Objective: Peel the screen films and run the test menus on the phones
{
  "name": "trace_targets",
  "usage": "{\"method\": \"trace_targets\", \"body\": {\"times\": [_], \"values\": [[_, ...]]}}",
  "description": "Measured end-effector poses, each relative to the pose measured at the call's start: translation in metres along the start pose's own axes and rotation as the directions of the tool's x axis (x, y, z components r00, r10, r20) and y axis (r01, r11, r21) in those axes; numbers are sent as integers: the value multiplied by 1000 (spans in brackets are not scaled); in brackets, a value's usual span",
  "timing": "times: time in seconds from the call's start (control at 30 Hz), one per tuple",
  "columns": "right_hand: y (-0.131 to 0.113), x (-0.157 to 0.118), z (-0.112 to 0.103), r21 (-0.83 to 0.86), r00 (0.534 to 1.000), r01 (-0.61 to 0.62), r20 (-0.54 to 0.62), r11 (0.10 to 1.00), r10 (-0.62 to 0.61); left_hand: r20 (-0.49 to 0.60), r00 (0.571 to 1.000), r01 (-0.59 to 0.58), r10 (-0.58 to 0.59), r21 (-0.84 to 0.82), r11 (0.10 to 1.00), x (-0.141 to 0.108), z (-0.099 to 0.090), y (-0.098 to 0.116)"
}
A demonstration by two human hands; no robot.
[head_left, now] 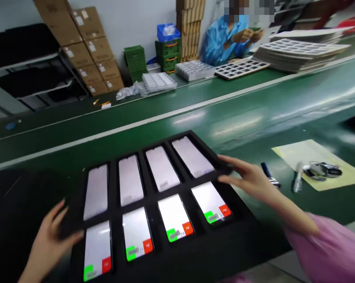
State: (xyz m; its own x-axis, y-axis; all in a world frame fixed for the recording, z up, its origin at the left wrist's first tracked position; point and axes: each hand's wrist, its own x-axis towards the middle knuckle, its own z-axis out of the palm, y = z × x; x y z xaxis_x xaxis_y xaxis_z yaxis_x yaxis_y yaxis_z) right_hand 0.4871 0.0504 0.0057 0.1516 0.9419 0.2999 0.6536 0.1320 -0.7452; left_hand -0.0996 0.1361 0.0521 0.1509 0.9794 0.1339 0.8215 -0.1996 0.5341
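Note:
A black foam tray (115, 220) lies before me, tilted in the view. Its slots hold two rows of several smartphones (162, 169) with lit white screens. Phones in the near row (174, 218) show a green and a red box at the bottom, the red ones reading "Fail". My left hand (52, 236) is curved around the tray's left edge, thumb toward the phones. My right hand (248, 177) grips the right edge between thumb and fingers. Motion blurs both hands slightly, and part of the left fingers is hidden in the dark.
Right of the tray lie a yellow sheet (307, 157) with a wristwatch-like metal item (322, 169) and a dark-handled tool (267, 173). Across the green bench (154, 122), a co-worker in blue (213, 41) handles something small beside stacked trays (295, 55). Boxes (97, 51) stand behind.

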Motion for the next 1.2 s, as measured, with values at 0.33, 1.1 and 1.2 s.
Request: {"method": "trace_targets", "body": {"times": [0.33, 1.1, 1.2], "values": [[-30, 80, 35, -197, 919, 368, 223, 909, -324, 124, 975, -189, 185, 23, 982, 83, 34, 96], [-43, 45, 49, -411, 877, 470, 315, 781, -362, 268, 877, -459, 398, 228, 859, 43, 124, 170], [-40, 53, 54, -359, 886, 442, 316, 822, -338, 310, 877, -441, 366, 222, 869, 53, 123, 173]]}}
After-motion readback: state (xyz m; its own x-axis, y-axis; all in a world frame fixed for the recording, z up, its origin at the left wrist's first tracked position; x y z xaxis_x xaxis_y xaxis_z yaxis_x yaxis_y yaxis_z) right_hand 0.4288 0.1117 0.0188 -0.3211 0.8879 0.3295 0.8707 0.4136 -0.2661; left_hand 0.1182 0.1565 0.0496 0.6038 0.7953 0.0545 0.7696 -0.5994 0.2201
